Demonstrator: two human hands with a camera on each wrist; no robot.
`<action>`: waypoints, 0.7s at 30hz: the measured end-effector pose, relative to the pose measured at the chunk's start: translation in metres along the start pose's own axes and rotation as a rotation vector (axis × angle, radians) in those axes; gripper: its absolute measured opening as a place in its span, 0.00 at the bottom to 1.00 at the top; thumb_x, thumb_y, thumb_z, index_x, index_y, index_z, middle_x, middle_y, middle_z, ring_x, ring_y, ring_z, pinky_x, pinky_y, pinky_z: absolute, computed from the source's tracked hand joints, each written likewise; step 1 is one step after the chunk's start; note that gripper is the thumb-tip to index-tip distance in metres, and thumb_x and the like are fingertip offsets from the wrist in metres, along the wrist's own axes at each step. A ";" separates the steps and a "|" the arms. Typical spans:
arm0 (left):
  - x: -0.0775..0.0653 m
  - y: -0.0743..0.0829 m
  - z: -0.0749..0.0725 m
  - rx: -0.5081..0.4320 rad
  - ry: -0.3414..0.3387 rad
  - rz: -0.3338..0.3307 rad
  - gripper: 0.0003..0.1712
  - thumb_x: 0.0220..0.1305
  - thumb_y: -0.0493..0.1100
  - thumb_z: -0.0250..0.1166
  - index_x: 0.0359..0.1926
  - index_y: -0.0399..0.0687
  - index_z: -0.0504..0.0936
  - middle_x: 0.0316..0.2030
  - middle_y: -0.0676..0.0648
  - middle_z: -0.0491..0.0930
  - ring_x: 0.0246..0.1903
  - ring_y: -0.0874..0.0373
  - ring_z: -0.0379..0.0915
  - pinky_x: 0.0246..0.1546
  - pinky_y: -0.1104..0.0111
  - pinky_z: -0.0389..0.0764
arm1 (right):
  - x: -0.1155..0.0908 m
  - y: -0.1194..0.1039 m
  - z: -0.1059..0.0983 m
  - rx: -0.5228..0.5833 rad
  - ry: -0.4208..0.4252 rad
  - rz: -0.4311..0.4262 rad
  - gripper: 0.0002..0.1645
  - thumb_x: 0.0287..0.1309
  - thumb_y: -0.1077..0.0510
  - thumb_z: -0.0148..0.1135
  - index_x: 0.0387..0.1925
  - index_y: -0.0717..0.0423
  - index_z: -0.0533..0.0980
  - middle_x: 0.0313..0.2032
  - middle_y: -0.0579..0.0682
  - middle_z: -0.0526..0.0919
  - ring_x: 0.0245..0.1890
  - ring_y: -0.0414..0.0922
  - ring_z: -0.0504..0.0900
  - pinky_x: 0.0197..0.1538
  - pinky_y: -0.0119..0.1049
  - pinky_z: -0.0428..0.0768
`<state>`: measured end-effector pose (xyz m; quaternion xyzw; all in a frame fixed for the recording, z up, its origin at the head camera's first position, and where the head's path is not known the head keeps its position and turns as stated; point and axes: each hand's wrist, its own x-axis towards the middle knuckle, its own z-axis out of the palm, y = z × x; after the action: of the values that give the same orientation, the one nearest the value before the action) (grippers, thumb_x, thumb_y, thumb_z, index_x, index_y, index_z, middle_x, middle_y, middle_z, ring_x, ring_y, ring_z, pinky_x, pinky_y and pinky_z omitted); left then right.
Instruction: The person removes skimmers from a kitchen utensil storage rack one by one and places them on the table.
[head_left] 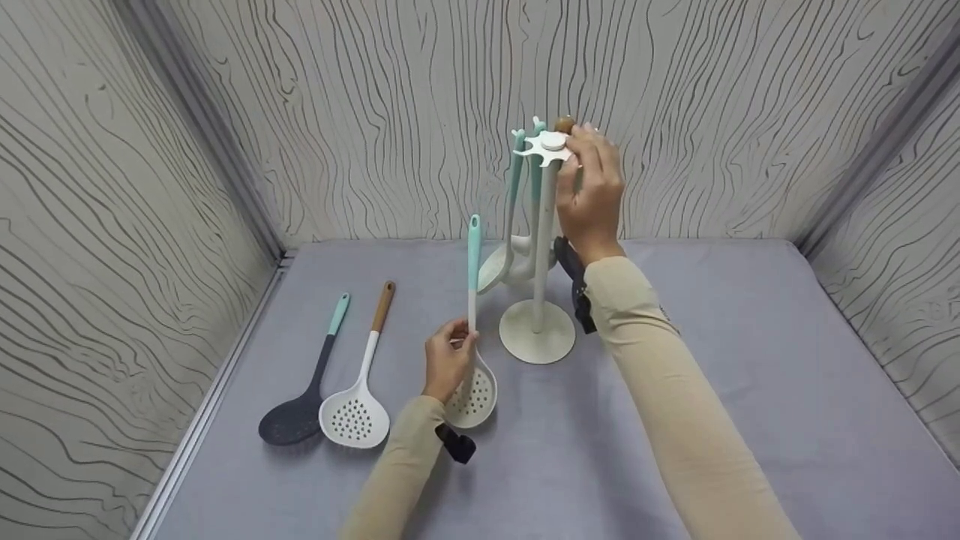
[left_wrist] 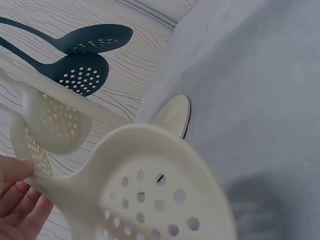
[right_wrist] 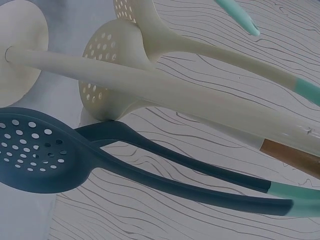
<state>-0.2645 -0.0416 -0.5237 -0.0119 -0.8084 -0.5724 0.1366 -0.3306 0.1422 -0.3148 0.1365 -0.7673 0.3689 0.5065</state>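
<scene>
My left hand (head_left: 448,360) pinches a cream skimmer (head_left: 472,394) by its shaft. Its mint handle points up and its perforated bowl is low over the cloth; the left wrist view shows the bowl up close. My right hand (head_left: 596,187) is up at the white hooked top (head_left: 546,148) of a utensil stand (head_left: 541,255), fingers curled at its right edge. Cream skimmers (right_wrist: 112,67) with mint handles and a brown-handled utensil (right_wrist: 292,155) hang there. Two dark skimmers (right_wrist: 35,150) hang below the right hand, their handle tops hidden by it in the head view.
On the left of the grey-blue cloth (head_left: 750,375) lie a dark skimmer (head_left: 292,420) with a mint handle and a white skimmer (head_left: 354,420) with a brown handle. The stand's round base (head_left: 517,341) rests mid-table. Wood-patterned panels (head_left: 390,112) enclose the back and sides.
</scene>
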 end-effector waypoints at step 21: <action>-0.003 -0.012 -0.012 0.059 -0.022 -0.026 0.13 0.62 0.34 0.63 0.48 0.35 0.80 0.40 0.39 0.84 0.42 0.52 0.81 0.46 0.64 0.86 | 0.000 0.001 0.001 -0.002 0.006 0.002 0.18 0.63 0.62 0.45 0.46 0.68 0.77 0.55 0.63 0.80 0.64 0.58 0.73 0.77 0.45 0.62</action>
<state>-0.2608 -0.0563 -0.5318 -0.0035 -0.8265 -0.5498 0.1205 -0.3316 0.1420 -0.3154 0.1339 -0.7662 0.3690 0.5087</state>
